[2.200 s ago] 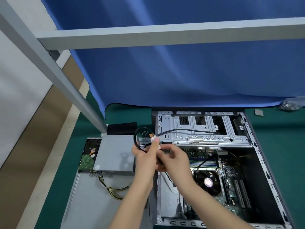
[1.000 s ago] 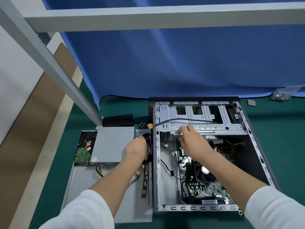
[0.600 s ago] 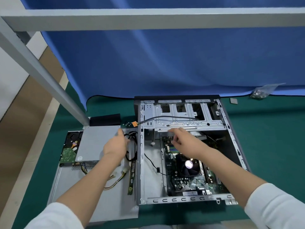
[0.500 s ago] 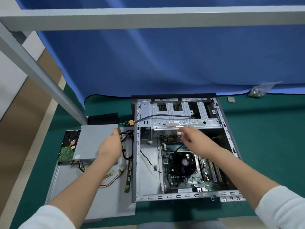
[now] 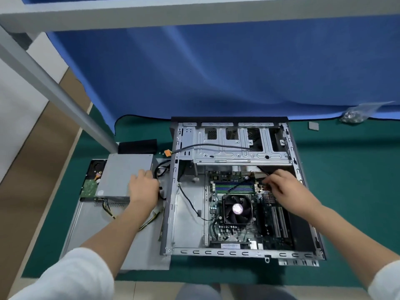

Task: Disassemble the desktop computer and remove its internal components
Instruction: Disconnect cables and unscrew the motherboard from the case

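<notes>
At the far left of the green surface [image 5: 65, 204], a hard drive [image 5: 92, 182] was seen lying beside a grey power supply [image 5: 123, 176], both resting on a detached side panel [image 5: 97, 232]. The left hand [image 5: 142, 189] was laid on the power supply's right end, next to a coiled black cable [image 5: 161, 169]; whether its grip was released or grasping the cable could not be told. The open computer case [image 5: 171, 208] was placed just right of the panel, its motherboard [image 5: 236, 232] and cooler fan [image 5: 237, 209] exposed. Inside, near the upper right of the board, the right hand [image 5: 283, 187] was held with a thin black wire [image 5: 263, 171] pinched in its grip. A small bag of screws [image 5: 355, 114] lay far right.
</notes>
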### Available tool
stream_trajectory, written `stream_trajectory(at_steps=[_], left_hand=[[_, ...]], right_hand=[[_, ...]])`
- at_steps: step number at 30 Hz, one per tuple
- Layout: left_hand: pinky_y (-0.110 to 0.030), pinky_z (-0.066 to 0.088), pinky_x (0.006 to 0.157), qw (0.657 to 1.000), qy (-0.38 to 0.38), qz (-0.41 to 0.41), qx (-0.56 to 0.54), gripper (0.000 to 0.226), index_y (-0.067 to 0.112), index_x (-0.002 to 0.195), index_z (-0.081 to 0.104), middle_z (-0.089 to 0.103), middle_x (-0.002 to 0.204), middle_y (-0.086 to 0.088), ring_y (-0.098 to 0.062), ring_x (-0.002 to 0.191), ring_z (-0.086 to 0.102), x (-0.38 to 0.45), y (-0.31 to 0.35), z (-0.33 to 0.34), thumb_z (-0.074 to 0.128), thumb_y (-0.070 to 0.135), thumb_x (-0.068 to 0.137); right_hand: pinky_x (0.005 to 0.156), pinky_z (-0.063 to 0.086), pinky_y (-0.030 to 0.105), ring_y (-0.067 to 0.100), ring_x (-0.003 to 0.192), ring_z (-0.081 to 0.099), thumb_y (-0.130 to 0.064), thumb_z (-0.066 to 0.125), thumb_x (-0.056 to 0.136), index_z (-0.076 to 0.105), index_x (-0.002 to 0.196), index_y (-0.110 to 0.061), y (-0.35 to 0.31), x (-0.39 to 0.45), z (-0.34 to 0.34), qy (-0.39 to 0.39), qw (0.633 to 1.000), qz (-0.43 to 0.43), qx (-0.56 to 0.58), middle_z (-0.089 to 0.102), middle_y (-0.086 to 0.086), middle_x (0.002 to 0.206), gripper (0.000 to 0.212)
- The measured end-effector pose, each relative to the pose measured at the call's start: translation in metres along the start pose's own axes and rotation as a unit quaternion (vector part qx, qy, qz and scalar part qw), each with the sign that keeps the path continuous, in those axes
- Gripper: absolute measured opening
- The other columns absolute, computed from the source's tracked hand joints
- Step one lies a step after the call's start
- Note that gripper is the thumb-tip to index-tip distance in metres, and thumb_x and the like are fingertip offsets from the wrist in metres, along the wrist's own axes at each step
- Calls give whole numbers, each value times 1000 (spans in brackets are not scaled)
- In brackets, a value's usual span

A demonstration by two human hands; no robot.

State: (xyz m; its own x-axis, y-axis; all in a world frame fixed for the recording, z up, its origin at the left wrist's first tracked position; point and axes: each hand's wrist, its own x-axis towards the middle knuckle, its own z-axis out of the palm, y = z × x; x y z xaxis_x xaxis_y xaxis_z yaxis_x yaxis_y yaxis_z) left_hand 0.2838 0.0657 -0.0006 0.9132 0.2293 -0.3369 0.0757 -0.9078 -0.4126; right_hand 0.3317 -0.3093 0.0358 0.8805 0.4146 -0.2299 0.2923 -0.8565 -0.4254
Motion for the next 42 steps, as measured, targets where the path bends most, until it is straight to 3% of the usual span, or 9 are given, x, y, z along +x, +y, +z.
stream_trajectory(at_steps=[9, 20, 22, 24, 27, 31, 36, 39, 42], left_hand=[[-40, 24, 100, 997, 26, 29, 74, 31, 25, 115, 60, 40, 120, -5, -25, 114, 34, 18, 9, 10, 52, 15, 87], [-32, 37, 85, 991, 55, 31, -117, 21, 15, 110, 62, 51, 119, -4, -25, 106, 44, -2, -14, -6, 50, 17, 92], [-34, 43, 84, 944, 103, -34, -312, 22, 10, 109, 64, 56, 115, -8, -26, 102, 50, -5, -15, -22, 47, 12, 94], [-27, 42, 81, 864, 182, -66, -465, 18, 9, 105, 64, 57, 108, -6, -21, 95, 54, -15, -6, -42, 48, 13, 96], [-21, 38, 87, 828, 268, 55, -489, 16, 11, 102, 64, 54, 102, 0, -10, 96, 49, -34, 38, -76, 52, 9, 92], [-27, 39, 101, 838, 183, 268, -439, 24, 14, 109, 65, 59, 112, 1, -10, 107, 49, -42, 123, -96, 49, 10, 91], [-33, 30, 109, 856, 97, 374, -342, 41, 4, 135, 46, 46, 134, -11, -25, 127, 37, -25, 214, -93, 46, 2, 93], [-39, 36, 105, 877, 102, 402, -244, 40, -2, 126, 48, 40, 136, -14, -29, 129, 32, -17, 251, -96, 52, -2, 87], [-38, 40, 99, 888, 124, 394, -202, 33, -2, 114, 53, 46, 119, -12, -29, 115, 41, -17, 273, -100, 58, 0, 81]], right_hand=[[81, 48, 30, 15, 104, 51, -7, 50, 91, 65, 111, -16, 7, -3, 2, -8, 996, -50, -71, 56, -4, 105, 27], [81, 48, 36, 25, 93, 54, 9, 60, 80, 69, 98, -6, 10, -8, 3, 68, 994, -82, -36, 59, 3, 95, 25], [82, 48, 37, 28, 94, 54, 13, 61, 77, 69, 98, -4, 12, -8, 2, 103, 992, -74, -27, 59, 6, 94, 28], [87, 46, 37, 29, 98, 54, 16, 60, 75, 67, 102, -1, 15, -8, 2, 136, 989, -59, -13, 58, 8, 99, 32], [97, 43, 37, 30, 108, 52, 20, 55, 72, 60, 115, 1, 17, -10, 6, 158, 986, -55, -14, 58, 10, 110, 47], [108, 30, 33, 29, 128, 36, 20, 46, 75, 45, 133, 3, 24, -10, 10, 199, 979, 38, 25, 44, 17, 134, 60], [108, 4, 8, 8, 144, -1, 10, 36, 90, 10, 150, -3, 41, -7, 10, 139, 985, 56, 84, 6, 9, 158, 66], [101, 2, -2, 10, 144, 7, -7, 34, 99, 6, 151, -6, 45, -4, 13, 147, 970, 99, 168, 6, 7, 159, 59], [100, 19, 12, 20, 140, 27, -28, 33, 102, 9, 152, -13, 45, -2, 15, 150, 942, 186, 234, 23, 8, 155, 58]])
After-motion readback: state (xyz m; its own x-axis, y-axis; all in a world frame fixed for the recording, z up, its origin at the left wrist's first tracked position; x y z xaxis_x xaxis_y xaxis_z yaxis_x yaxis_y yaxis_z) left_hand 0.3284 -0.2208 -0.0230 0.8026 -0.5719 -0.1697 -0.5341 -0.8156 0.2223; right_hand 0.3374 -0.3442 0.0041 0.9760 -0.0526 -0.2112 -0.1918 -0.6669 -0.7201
